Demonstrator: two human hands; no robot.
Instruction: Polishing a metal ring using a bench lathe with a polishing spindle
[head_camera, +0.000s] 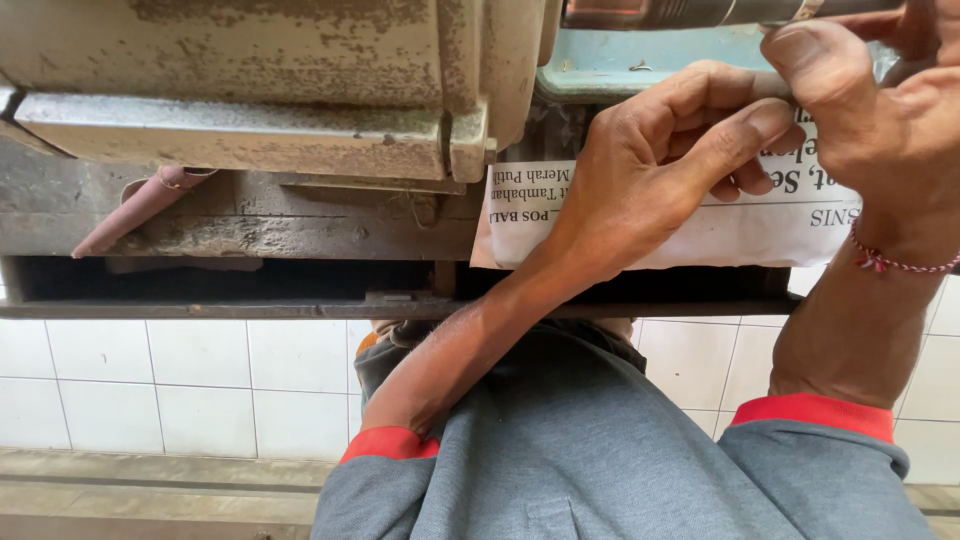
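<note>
We see a sheet of newspaper (740, 225) lying flat on the worn metal bench (240, 225), just right of a rusty, paint-chipped machine housing (260, 90) and below a dark metal rod (690, 12). Our left hand (660, 165) has its fingers closed, pinching the paper's upper part between thumb and fingertips. Our right hand (880, 110), a red thread bracelet (895, 262) at its wrist, curls around the rod's end, its grip partly cut off by the frame edge.
</note>
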